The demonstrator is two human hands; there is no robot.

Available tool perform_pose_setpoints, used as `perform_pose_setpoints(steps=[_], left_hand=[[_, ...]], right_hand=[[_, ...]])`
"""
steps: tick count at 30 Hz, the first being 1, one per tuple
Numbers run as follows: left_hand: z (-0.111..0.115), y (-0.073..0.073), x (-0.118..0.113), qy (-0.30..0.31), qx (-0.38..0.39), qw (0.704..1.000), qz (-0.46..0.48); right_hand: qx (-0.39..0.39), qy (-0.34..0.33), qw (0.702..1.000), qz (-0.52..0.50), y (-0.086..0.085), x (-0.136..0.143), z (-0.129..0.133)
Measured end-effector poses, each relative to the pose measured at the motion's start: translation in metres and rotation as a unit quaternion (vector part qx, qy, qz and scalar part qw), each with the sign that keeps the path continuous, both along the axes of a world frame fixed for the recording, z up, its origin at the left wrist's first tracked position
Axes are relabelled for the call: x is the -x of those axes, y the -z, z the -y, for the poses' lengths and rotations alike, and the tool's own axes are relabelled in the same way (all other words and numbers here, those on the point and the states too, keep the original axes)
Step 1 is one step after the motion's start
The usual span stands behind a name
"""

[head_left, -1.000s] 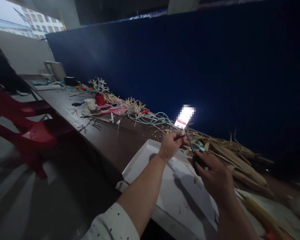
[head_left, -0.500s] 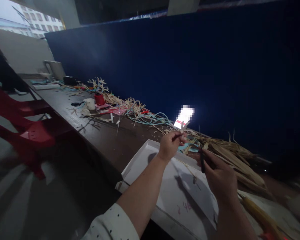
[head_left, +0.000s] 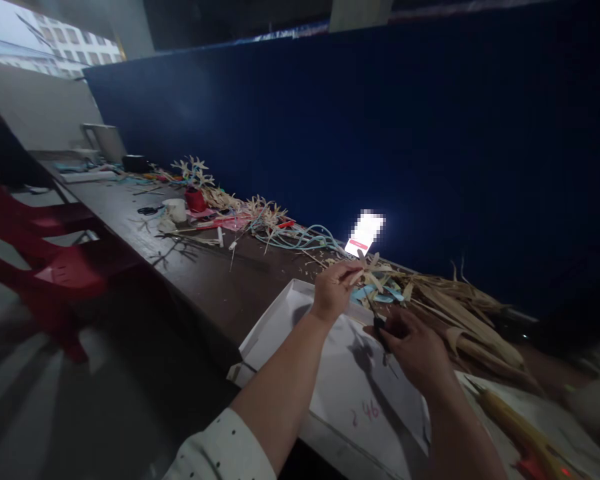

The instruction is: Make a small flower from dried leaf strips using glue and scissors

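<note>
My left hand (head_left: 334,288) pinches a small pale flower (head_left: 371,271) with narrow, spread petals, made of what looks like dried husk. To the right and a little lower, my right hand (head_left: 415,347) is closed round dark-handled scissors (head_left: 379,323). Their thin blades point up and left, close below the flower; whether they touch it I cannot tell. Both hands are above a shallow white box (head_left: 330,400) with reddish numbers written inside. A lit phone (head_left: 364,233) leans on the blue wall just behind the flower.
Dried husks (head_left: 470,313) lie right of the box, a yellow-handled tool (head_left: 520,427) nearer me. Pale blue cords (head_left: 305,239), a red spool (head_left: 195,200), a white cup (head_left: 174,210) and more husk flowers (head_left: 195,172) line the table (head_left: 205,280). Red chairs (head_left: 70,273) stand left.
The flower in my left hand has turned, showing more spread petals. My right hand has moved left and slightly down, and the scissors have tilted towards the flower.
</note>
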State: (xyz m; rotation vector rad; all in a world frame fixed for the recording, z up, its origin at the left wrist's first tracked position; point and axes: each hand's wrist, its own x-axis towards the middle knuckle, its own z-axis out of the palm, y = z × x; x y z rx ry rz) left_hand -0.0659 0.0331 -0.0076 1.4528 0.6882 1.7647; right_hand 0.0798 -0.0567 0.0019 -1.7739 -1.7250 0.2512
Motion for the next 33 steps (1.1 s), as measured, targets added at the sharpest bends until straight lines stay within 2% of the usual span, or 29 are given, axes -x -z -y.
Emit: perform_pose_setpoints(steps=[5,9,15,22,27,33], left_hand=[[0.000,0.000,0.000,-0.009,-0.002,1.000,-0.010],[-0.001,0.002,-0.001,-0.012,-0.004,1.000,-0.015],[0.005,-0.004,-0.002,0.000,0.029,1.000,0.002],[0.007,-0.007,0.001,-0.050,-0.011,0.998,-0.041],[0.007,-0.007,0.000,-0.050,-0.009,0.997,-0.049],[0.008,-0.007,-0.001,-0.039,0.015,0.998,-0.048]], right_hand=[[0.081,-0.048,0.995,0.012,0.000,0.005,0.004],[0.118,-0.078,0.990,0.007,-0.001,0.009,0.006],[0.117,-0.083,0.988,0.059,0.001,0.009,0.007],[0.153,-0.070,0.982,0.083,-0.004,0.015,0.010],[0.162,-0.060,0.977,0.125,0.000,0.016,0.010],[0.170,-0.100,0.980,0.040,0.011,0.011,0.007]])
